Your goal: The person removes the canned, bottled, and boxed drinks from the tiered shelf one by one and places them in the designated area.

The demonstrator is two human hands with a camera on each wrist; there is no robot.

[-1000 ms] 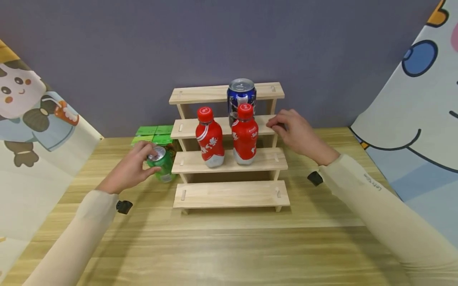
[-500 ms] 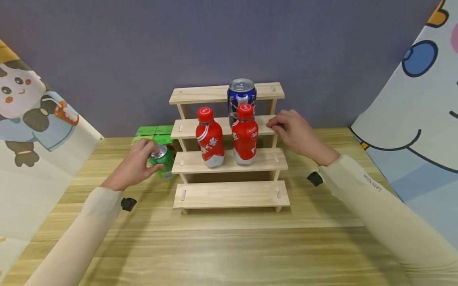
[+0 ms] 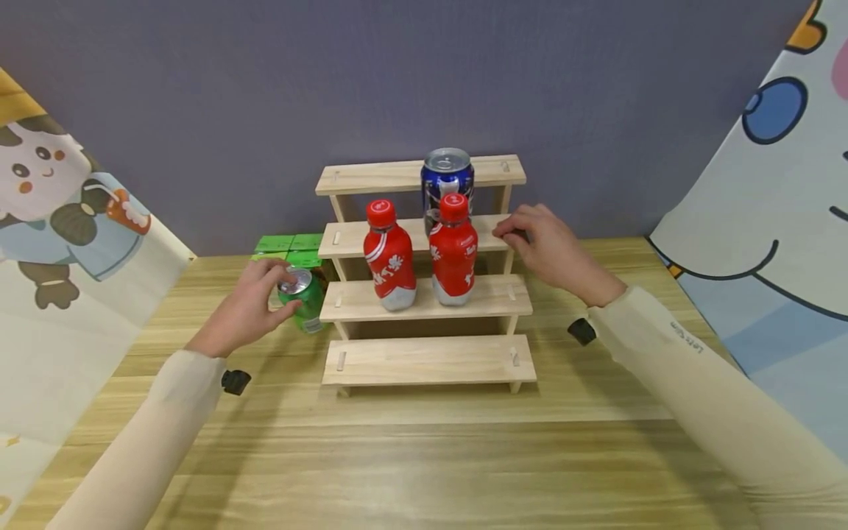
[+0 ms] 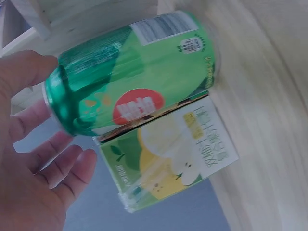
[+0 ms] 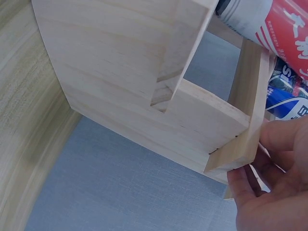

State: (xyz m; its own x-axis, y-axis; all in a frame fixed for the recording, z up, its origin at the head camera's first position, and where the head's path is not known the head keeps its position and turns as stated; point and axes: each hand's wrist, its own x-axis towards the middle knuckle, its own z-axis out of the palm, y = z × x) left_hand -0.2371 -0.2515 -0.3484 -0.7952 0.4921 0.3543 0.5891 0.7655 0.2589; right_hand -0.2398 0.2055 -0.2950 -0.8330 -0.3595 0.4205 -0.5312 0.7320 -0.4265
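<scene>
My left hand [image 3: 246,303] pinches the top of a green drink can [image 3: 306,298], thumb on its side and fingers at the lid. The can stands upright left of a stepped wooden shelf [image 3: 429,362]. In the left wrist view, a juice carton [image 4: 178,156] with fruit pictures is right alongside the can [image 4: 144,72]. My right hand [image 3: 546,246] grips the right end of the second-highest step; in the right wrist view, its thumb and fingers [image 5: 239,185] lie about the board's end [image 5: 236,154].
Two red bottles [image 3: 391,261] stand on the second step from the bottom. A blue can [image 3: 447,173] rises behind the right bottle. Green-topped cartons [image 3: 274,243] stand behind the green can. A grey-blue wall [image 3: 424,73] closes off the back, with cartoon-printed panels at both sides.
The left hand and the green can have shifted slightly right and back, close to the shelf. The right hand stays at the step's end. The head view has tilted a little.
</scene>
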